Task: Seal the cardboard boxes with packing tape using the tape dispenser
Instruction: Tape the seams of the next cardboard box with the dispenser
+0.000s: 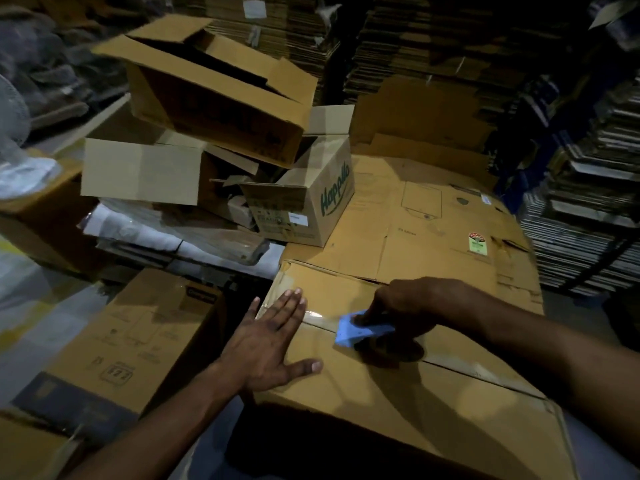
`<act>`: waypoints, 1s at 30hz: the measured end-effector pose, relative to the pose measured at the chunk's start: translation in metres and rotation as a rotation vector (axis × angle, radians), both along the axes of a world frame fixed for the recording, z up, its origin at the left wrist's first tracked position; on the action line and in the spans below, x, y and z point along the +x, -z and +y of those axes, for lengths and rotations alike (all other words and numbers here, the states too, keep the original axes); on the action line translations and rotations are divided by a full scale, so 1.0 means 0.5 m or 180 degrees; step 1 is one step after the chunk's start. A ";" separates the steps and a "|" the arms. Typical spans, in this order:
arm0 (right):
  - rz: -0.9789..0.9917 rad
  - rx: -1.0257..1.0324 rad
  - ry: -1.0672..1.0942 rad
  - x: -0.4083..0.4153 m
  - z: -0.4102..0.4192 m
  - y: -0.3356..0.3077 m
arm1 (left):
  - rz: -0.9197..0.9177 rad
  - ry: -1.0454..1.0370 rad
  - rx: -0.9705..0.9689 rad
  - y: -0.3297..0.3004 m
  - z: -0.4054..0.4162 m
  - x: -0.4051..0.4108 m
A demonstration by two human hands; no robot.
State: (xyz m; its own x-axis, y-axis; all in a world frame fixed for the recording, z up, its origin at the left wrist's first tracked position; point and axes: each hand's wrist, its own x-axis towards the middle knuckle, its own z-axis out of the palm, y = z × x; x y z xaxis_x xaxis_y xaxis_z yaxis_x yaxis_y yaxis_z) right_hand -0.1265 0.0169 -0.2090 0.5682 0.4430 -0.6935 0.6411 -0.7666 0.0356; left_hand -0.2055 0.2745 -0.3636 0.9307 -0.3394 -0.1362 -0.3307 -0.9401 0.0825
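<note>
- A big cardboard box (398, 393) lies closed in the near middle of the scene, its top flaps meeting along a seam that runs from its left edge toward the near right.
- The left hand (266, 344) lies flat on the box's left end, fingers straight and slightly spread, pressing the flap down beside the seam.
- The right hand (405, 310) grips a blue tape dispenser (363, 332) on the seam, fingers curled over its top.
- A shiny strip of clear tape (318, 316) runs along the seam from the left edge of the box to the dispenser.
- Just beyond the box, flattened cardboard sheets (433, 220) lie spread out.
- At the far left, an open box printed "Happilo" (304, 206) stands among other open boxes (214, 88) piled on one another.
- Another closed box (138, 337) sits at the near left, lower than the one being taped.
- Tall stacks of flat cardboard (433, 36) fill the dark background.
</note>
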 end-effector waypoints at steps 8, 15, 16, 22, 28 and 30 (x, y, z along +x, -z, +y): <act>0.0005 -0.0160 0.0034 -0.029 -0.064 0.010 | 0.0130 0.0055 0.0108 -0.009 0.000 0.002; -0.0083 0.0000 0.0007 -0.060 -0.004 0.019 | 0.0238 0.0308 0.0324 -0.029 0.072 0.042; -0.0161 0.0032 0.0072 -0.066 0.007 0.019 | 0.0243 0.0335 0.0422 -0.035 0.076 0.046; -0.0234 -0.0011 0.0413 -0.074 0.011 0.012 | 0.0147 0.1119 0.0144 -0.014 -0.062 -0.004; 0.0031 -0.0035 0.0593 -0.072 -0.014 0.024 | 0.0088 0.1131 0.0094 0.003 -0.062 -0.001; 0.0069 -0.0126 0.0507 -0.078 -0.049 0.028 | 0.0125 0.1147 0.0120 0.003 -0.065 -0.001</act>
State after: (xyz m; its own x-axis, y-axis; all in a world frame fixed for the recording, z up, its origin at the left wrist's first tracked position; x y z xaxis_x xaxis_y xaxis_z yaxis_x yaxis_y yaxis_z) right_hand -0.1656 -0.0074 -0.2228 0.6138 0.3206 -0.7215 0.5125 -0.8569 0.0552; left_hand -0.2058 0.2420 -0.3649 0.7461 -0.6387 -0.1881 -0.6387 -0.7664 0.0690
